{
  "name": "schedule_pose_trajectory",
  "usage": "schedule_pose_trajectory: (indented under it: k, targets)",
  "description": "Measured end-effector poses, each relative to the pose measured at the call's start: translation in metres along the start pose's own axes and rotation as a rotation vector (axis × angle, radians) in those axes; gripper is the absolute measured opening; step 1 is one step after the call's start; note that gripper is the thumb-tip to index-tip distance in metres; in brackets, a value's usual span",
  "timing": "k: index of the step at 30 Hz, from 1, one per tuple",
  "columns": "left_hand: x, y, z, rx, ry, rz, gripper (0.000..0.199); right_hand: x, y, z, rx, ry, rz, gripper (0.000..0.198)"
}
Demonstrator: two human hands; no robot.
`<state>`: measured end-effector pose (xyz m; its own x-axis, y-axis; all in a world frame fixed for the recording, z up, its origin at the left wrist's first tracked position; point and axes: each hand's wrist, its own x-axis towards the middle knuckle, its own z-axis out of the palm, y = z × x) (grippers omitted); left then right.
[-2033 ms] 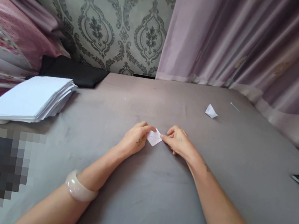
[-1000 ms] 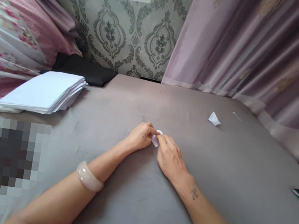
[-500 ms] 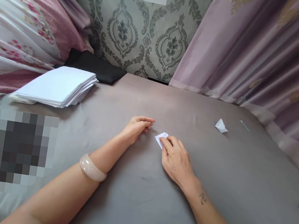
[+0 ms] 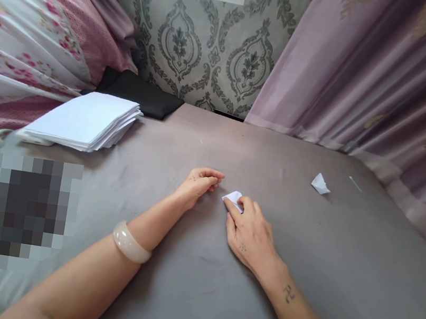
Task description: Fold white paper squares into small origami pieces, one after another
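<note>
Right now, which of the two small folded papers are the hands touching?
The near paper, partly under the right hand; the far paper lies off to the right, untouched.

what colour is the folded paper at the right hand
The small folded paper is white, shown in the head view.

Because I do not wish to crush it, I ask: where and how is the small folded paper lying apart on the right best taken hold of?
Probably pinch the folded paper lightly at its raised peak, thumb and finger on opposite faces, coming from above with the nearer right hand. That peak seems to stand up, while the wider base rests on the grey cloth.
</note>
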<state>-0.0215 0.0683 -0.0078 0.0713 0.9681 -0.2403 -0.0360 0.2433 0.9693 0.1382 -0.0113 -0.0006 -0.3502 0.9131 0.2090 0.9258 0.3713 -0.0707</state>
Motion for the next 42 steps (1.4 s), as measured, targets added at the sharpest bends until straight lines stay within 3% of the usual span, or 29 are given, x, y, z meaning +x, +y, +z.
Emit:
schedule_pose_trajectory:
  k: [7,13,16,23,28,42]
  targets:
    - [-0.002,-0.007,0.005,0.258,-0.015,0.092,0.028,0.003,0.006,-0.008,0.055,-0.036,-0.06,0.036]
    - [-0.009,-0.014,0.012,0.706,-0.183,0.508,0.024,-0.005,0.018,-0.006,0.187,-0.019,-0.082,0.039]
    - [-0.011,-0.015,0.012,0.78,-0.198,0.596,0.024,-0.007,0.021,-0.004,0.246,0.004,-0.094,0.04]
    - [-0.01,-0.013,0.011,0.834,-0.23,0.564,0.022,-0.004,0.018,-0.002,0.194,0.004,-0.05,0.039]
    - [-0.013,-0.014,0.017,0.85,-0.14,0.505,0.013,0.0,0.016,-0.001,0.188,0.007,-0.03,0.034]
    - [-0.009,-0.019,0.016,0.683,-0.192,0.392,0.01,-0.01,0.031,0.011,0.49,0.156,0.019,0.029]
